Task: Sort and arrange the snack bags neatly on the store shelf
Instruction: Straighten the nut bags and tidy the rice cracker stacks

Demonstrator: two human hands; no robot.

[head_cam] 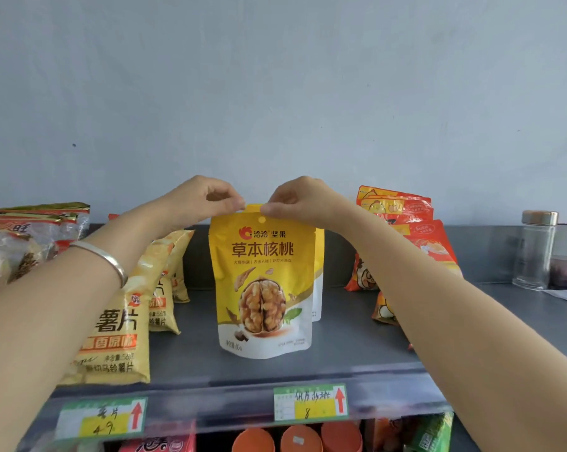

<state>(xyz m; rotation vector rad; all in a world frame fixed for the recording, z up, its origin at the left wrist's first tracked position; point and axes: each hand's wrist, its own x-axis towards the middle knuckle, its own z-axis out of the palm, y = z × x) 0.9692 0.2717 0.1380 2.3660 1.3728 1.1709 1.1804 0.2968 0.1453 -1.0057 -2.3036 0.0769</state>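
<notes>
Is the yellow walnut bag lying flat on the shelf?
No, the walnut bag stands upright on the shelf while the left hand and right hand pinch its top edge.

yellow-and-white walnut bag [264, 288] upright on grey shelf [340, 347]

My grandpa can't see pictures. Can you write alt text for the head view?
A left hand and a right hand pinch the top edge of a yellow walnut bag standing upright on a shelf. Yellow chip bags sit to its left, red-orange snack bags to its right, and a clear jar at far right.
</notes>
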